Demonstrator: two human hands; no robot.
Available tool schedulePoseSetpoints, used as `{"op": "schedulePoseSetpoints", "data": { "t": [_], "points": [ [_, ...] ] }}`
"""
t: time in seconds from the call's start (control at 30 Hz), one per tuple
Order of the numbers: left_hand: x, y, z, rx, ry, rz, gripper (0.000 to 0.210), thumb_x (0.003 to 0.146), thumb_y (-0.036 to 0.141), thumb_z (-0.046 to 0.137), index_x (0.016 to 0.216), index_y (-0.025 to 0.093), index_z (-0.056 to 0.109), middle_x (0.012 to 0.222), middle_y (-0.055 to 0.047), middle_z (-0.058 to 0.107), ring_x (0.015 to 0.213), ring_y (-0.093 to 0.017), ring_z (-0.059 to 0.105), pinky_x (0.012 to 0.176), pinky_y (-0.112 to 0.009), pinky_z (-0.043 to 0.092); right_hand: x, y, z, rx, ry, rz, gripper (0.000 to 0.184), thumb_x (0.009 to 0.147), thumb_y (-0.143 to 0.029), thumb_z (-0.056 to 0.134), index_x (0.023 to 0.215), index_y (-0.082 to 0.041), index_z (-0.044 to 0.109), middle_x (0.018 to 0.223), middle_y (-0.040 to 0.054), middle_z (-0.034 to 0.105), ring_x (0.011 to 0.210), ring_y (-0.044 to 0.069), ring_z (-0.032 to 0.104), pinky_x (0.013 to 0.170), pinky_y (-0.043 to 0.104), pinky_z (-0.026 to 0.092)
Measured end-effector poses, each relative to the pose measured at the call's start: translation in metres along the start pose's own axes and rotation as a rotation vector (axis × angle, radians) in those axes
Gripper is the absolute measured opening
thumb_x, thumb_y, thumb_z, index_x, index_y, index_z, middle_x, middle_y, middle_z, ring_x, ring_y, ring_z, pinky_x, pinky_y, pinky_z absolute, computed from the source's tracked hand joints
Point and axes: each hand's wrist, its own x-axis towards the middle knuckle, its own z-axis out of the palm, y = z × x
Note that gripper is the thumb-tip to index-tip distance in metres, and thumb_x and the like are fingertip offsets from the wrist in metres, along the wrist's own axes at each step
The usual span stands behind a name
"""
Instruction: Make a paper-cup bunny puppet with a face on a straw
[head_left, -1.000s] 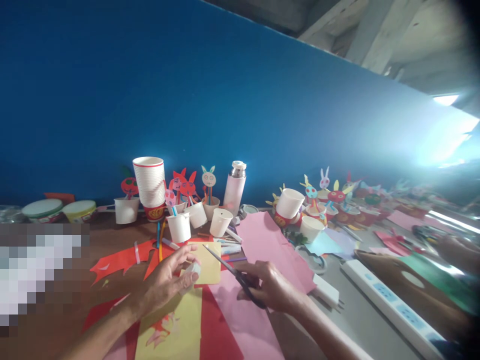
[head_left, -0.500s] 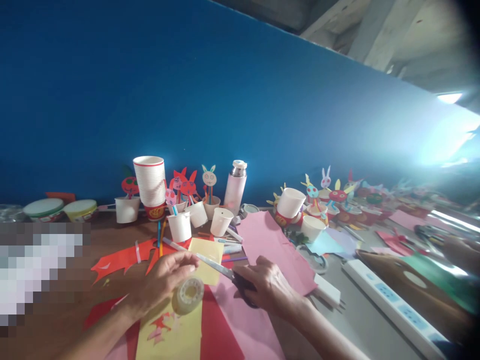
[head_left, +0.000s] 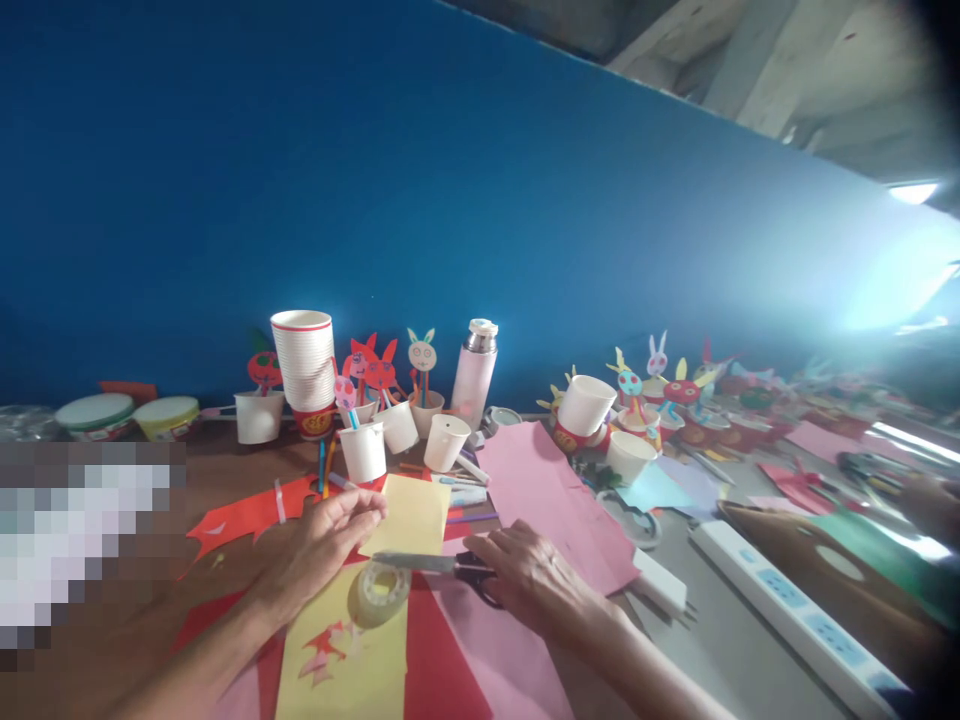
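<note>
My left hand (head_left: 330, 535) is above the brown tabletop, thumb and fingertips pinched together; whatever small thing they hold is too hard to make out. My right hand (head_left: 536, 575) lies over the black handles of the scissors (head_left: 420, 562), whose blades look closed and point left. The blade tips pass above a roll of clear tape (head_left: 381, 592), which rests on a yellow sheet of paper (head_left: 345, 690). Beside the roll lie small orange and pink paper scraps (head_left: 324, 648). A smaller yellow paper (head_left: 409, 515) sits just beyond the fingertips of both hands.
Paper cups with rabbit-like paper faces (head_left: 381, 375), a stack of white cups (head_left: 304, 360) and a pink flask (head_left: 474, 385) line the blue wall. Pink paper (head_left: 551, 500), a white charger (head_left: 660, 585) and a power strip (head_left: 795, 610) lie rightward. Another person's hand (head_left: 930, 505) shows far right.
The scissors have dropped lower and turned nearly level, their tips moving away from my left fingertips to above the tape roll. My left hand has risen slightly, away from the roll.
</note>
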Motion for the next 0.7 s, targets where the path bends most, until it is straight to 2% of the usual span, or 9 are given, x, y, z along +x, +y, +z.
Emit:
{"op": "schedulePoseSetpoints", "data": {
  "t": [0.13, 0.23, 0.37, 0.5, 0.7],
  "points": [
    [0.004, -0.007, -0.003, 0.026, -0.003, 0.017, 0.025, 0.072, 0.040, 0.053, 0.079, 0.016, 0.060, 0.069, 0.000, 0.055, 0.066, -0.016, 0.051, 0.060, -0.026, 0.041, 0.001, -0.002, -0.001, 0.002, -0.062, -0.003, 0.024, 0.080, -0.010, 0.055, 0.101, -0.021, 0.053, 0.083, 0.0009, 0.062, 0.076, 0.016, 0.056, 0.066, 0.027, 0.033],
    [0.004, -0.009, -0.005, 0.068, -0.070, -0.014, 0.025, 0.073, 0.039, 0.053, 0.077, 0.016, 0.060, 0.069, 0.000, 0.057, 0.064, -0.015, 0.052, 0.061, -0.026, 0.041, 0.002, -0.004, -0.005, 0.024, -0.125, 0.030, 0.022, 0.080, -0.013, 0.057, 0.100, -0.023, 0.054, 0.084, -0.0008, 0.062, 0.076, 0.016, 0.056, 0.066, 0.027, 0.033],
    [-0.001, -0.006, -0.004, 0.247, -0.124, -0.018, 0.025, 0.073, 0.038, 0.053, 0.078, 0.015, 0.062, 0.070, -0.001, 0.060, 0.064, -0.016, 0.053, 0.063, -0.027, 0.041, 0.003, -0.007, -0.012, 0.053, -0.172, 0.046, 0.018, 0.081, -0.018, 0.059, 0.097, -0.025, 0.055, 0.083, -0.0026, 0.062, 0.076, 0.015, 0.056, 0.066, 0.026, 0.033],
    [-0.007, -0.002, -0.001, 0.350, -0.141, 0.028, 0.022, 0.074, 0.034, 0.051, 0.082, 0.018, 0.065, 0.080, -0.002, 0.065, 0.074, -0.019, 0.058, 0.069, -0.027, 0.042, 0.003, -0.007, -0.013, 0.063, -0.184, 0.073, 0.014, 0.082, -0.019, 0.058, 0.095, -0.025, 0.056, 0.083, -0.0023, 0.061, 0.076, 0.015, 0.056, 0.067, 0.025, 0.032],
    [-0.008, -0.008, 0.004, 0.373, -0.189, 0.131, 0.019, 0.073, 0.028, 0.050, 0.074, 0.021, 0.068, 0.078, -0.001, 0.064, 0.072, -0.018, 0.059, 0.066, -0.024, 0.041, 0.001, -0.009, -0.014, 0.079, -0.181, 0.077, 0.016, 0.084, -0.016, 0.056, 0.098, -0.024, 0.056, 0.085, -0.0008, 0.061, 0.077, 0.015, 0.056, 0.069, 0.025, 0.033]
  ]
}}
